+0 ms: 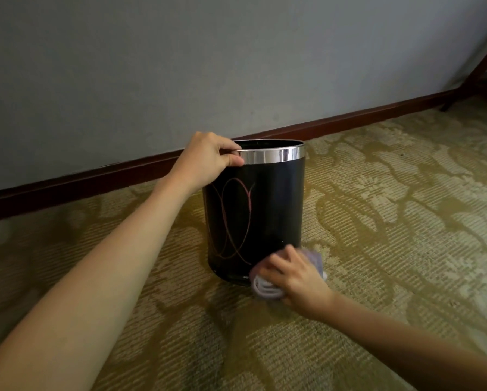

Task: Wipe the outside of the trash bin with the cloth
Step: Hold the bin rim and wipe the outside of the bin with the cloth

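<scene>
A black round trash bin (pixel 267 210) with a shiny metal rim and pink looping scribbles on its side stands upright on the carpet. My left hand (pixel 205 159) grips the rim at the bin's left, fingers curled over the edge. My right hand (pixel 293 275) holds a bunched purple-and-white cloth (pixel 265 286) pressed against the bin's lower front right, near its base. The hand covers much of the cloth.
Patterned green-yellow carpet (pixel 392 221) spreads all around the bin. A grey wall (pixel 208 66) with a dark red-brown baseboard (pixel 349 119) runs just behind it. Dark wooden furniture legs (pixel 474 71) stand at the far right.
</scene>
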Demonstrator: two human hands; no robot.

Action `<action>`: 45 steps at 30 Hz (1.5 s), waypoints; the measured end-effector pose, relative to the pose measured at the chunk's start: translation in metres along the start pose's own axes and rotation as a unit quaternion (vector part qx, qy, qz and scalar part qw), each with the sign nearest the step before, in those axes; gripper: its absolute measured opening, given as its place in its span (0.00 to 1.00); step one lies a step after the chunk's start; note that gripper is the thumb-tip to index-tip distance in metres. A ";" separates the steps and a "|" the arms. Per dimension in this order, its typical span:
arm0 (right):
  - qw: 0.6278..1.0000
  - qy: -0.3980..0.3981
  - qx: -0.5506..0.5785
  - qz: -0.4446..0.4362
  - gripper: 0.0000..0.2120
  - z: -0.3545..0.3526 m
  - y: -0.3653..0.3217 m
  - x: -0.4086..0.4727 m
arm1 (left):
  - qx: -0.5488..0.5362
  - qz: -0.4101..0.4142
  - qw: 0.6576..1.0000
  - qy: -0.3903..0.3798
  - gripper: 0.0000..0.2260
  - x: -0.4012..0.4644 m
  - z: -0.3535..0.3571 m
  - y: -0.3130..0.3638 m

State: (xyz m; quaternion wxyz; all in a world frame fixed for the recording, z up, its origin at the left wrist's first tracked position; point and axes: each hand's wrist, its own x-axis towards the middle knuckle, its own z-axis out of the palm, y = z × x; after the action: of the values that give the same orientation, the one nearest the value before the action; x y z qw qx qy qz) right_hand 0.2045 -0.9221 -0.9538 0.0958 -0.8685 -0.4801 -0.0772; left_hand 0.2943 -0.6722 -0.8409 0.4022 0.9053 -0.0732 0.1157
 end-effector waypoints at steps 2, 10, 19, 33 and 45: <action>0.999 -0.038 0.011 0.006 0.23 0.001 -0.001 -0.006 | 0.000 0.009 1.000 -0.009 0.04 -0.002 0.003 0.005; 0.946 0.252 0.094 0.181 0.14 -0.068 0.028 0.069 | 0.038 0.010 0.999 0.011 0.03 0.004 0.016 0.019; 0.996 0.054 -0.050 0.041 0.27 -0.020 0.000 0.034 | 0.045 -0.005 0.999 0.022 0.06 0.003 0.018 0.023; 0.998 -0.028 -0.024 0.046 0.23 -0.004 -0.010 0.012 | 0.010 0.000 0.999 -0.041 0.13 -0.008 -0.001 0.005; 0.969 0.207 0.007 0.136 0.23 -0.081 0.030 0.063 | -0.026 0.007 0.999 0.025 0.09 -0.004 0.010 0.006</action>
State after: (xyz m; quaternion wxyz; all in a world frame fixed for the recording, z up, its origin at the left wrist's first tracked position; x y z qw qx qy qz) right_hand 0.2594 -0.9056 -0.8637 0.2085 -0.8901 -0.3281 -0.2378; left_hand 0.2910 -0.6836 -0.8440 0.4261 0.8909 -0.0725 0.1394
